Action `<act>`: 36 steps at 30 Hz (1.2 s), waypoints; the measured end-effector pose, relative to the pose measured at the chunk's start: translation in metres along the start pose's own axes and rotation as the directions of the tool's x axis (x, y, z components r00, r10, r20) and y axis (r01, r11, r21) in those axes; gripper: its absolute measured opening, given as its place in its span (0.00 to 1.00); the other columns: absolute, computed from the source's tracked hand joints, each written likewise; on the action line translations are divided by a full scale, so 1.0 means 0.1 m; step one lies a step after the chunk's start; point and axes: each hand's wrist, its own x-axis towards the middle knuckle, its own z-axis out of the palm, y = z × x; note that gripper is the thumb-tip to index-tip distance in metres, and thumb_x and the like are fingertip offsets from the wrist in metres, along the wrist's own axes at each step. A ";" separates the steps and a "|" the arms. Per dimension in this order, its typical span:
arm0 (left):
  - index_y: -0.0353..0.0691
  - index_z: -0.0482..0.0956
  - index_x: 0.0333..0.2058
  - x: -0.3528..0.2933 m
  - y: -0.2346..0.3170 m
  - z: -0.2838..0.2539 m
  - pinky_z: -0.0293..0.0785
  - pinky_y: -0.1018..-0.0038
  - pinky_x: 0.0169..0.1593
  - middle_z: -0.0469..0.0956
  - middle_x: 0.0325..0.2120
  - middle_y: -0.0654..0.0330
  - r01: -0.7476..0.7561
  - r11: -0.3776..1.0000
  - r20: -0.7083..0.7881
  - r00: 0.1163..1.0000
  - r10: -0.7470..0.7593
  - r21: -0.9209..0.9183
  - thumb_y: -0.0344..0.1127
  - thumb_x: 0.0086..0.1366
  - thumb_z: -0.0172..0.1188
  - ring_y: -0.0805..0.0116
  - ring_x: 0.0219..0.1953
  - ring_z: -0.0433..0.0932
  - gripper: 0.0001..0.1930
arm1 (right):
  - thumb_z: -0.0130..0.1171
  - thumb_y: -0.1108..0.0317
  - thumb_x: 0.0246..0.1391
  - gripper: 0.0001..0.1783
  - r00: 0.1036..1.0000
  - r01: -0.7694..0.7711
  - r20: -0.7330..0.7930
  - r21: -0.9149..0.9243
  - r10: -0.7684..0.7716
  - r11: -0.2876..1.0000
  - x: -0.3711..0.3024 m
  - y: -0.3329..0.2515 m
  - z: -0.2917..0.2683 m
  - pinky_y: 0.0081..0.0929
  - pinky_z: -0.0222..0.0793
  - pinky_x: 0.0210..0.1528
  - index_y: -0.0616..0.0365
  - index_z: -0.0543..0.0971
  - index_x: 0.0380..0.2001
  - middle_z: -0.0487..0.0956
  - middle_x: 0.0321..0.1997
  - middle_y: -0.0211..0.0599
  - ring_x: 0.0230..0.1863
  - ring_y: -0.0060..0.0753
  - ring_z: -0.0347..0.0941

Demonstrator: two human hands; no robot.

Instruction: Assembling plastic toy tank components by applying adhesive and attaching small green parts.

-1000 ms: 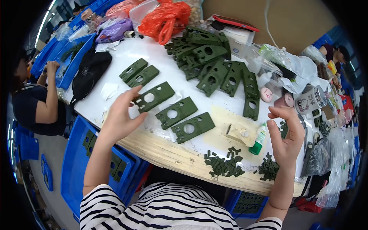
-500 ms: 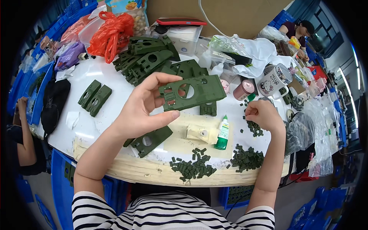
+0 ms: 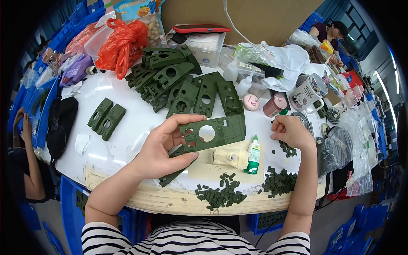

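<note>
My left hand point(image 3: 159, 148) grips a dark green plastic model tank hull plate point(image 3: 229, 131) by its left end, thumb below and fingers above. Through the plate's round hole the white tabletop shows. My right hand point(image 3: 294, 132) is at the right with thumb and fingers pinched together; whatever sits between them is too small to make out. Just below it is a small heap of tiny green plastic pieces point(image 3: 289, 149). Under the held plate stand a masking-tape-covered block point(image 3: 225, 156) and a green-capped glue bottle point(image 3: 253, 158).
Two larger heaps of green pieces point(image 3: 221, 193) point(image 3: 280, 182) lie near the front edge. More hull plates point(image 3: 170, 74) are stacked at the back, with two point(image 3: 106, 119) at left. A mug point(image 3: 306, 95), jar point(image 3: 275, 105) and plastic bags point(image 3: 123, 44) crowd the rim.
My left hand has lowered the hull plate toward the tabletop, uncovering stacked plates behind it. My right hand stays pinched beside the small heap. The whole view has shifted slightly.
</note>
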 end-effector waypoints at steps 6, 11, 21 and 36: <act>0.33 0.64 0.61 0.00 0.03 0.01 0.70 0.69 0.61 0.70 0.56 0.56 -0.037 0.999 -0.027 0.999 0.037 0.005 0.18 0.56 0.61 0.68 0.56 0.73 0.32 | 0.68 0.76 0.43 0.06 0.995 -0.045 -0.084 0.094 0.053 0.995 0.03 0.06 -0.08 0.25 0.70 0.29 0.65 0.81 0.26 0.79 0.21 0.35 0.23 0.25 0.73; 0.33 0.64 0.61 -0.01 0.00 0.01 0.71 0.69 0.59 0.70 0.57 0.56 -0.033 0.999 -0.048 0.998 0.034 0.024 0.18 0.56 0.62 0.69 0.55 0.73 0.32 | 0.68 0.77 0.44 0.06 0.995 -0.019 -0.097 0.067 0.025 0.998 0.08 0.07 -0.01 0.22 0.70 0.30 0.65 0.81 0.27 0.79 0.21 0.32 0.24 0.21 0.72; 0.31 0.64 0.61 -0.01 0.00 0.02 0.70 0.69 0.59 0.69 0.57 0.54 -0.056 0.997 -0.030 0.998 0.058 0.059 0.19 0.56 0.61 0.68 0.55 0.73 0.32 | 0.67 0.77 0.47 0.06 0.990 0.061 -0.127 0.016 -0.059 0.998 0.00 -0.10 0.02 0.21 0.71 0.29 0.67 0.81 0.29 0.79 0.24 0.32 0.25 0.19 0.73; 0.32 0.70 0.58 -0.10 -0.09 0.17 0.76 0.70 0.53 0.74 0.55 0.48 -0.258 0.895 0.016 0.962 0.271 0.363 0.23 0.52 0.68 0.61 0.55 0.76 0.32 | 0.65 0.73 0.56 0.06 0.991 0.086 -0.029 0.881 -0.128 0.466 -0.46 -1.02 0.22 0.15 0.73 0.34 0.66 0.82 0.35 0.82 0.32 0.33 0.32 0.19 0.79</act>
